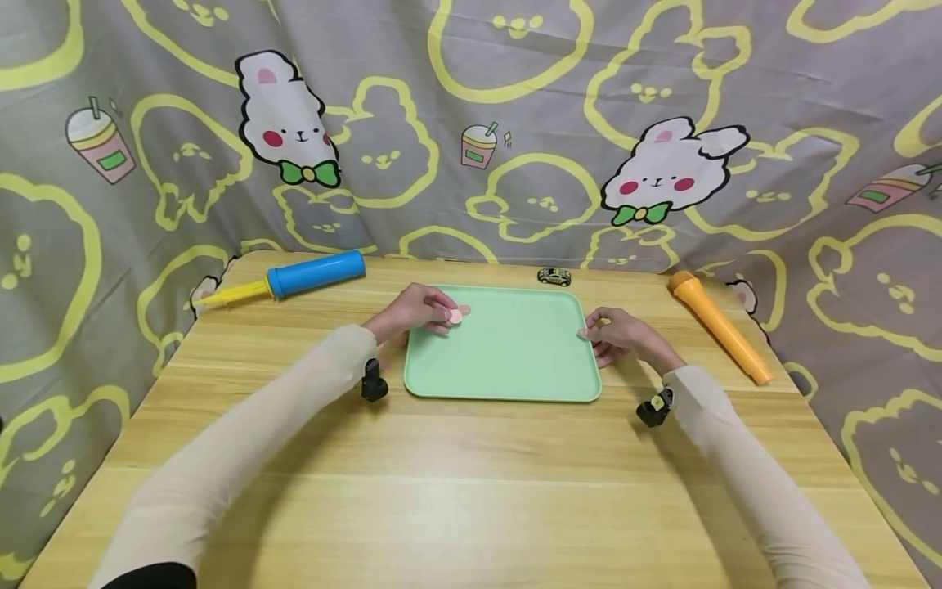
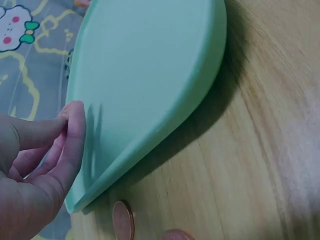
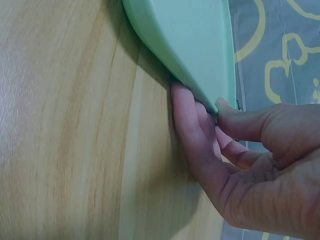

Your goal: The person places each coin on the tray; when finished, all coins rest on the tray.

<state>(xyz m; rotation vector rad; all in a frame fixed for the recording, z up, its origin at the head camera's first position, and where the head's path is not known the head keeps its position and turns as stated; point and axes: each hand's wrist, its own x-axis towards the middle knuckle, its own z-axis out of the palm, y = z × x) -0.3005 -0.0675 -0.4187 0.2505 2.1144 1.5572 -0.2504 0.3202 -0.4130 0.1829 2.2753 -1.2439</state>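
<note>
On the wooden table lies a light green tray (image 1: pixel 515 343) with a low rim. My left hand (image 1: pixel 423 311) is over its far left part, thumb and fingertips together, pinching a pale pinkish coin (image 1: pixel 455 316). A second round patch shows just behind it; whether it is another coin I cannot tell. In the left wrist view the fingers hide what they pinch. Beside the tray there, a copper coin (image 2: pixel 123 221) and part of another coin (image 2: pixel 177 235) rest on the table. My right hand (image 1: pixel 616 334) grips the tray's right rim, thumb (image 3: pixel 235 120) on top and fingers underneath.
A blue and yellow hand pump (image 1: pixel 316 274) lies at the back left. Behind the tray stands a small toy car (image 1: pixel 553 276). An orange microphone-shaped object (image 1: pixel 721 327) lies at the right. A grey patterned curtain (image 1: pixel 412 204) borders the table's back and sides.
</note>
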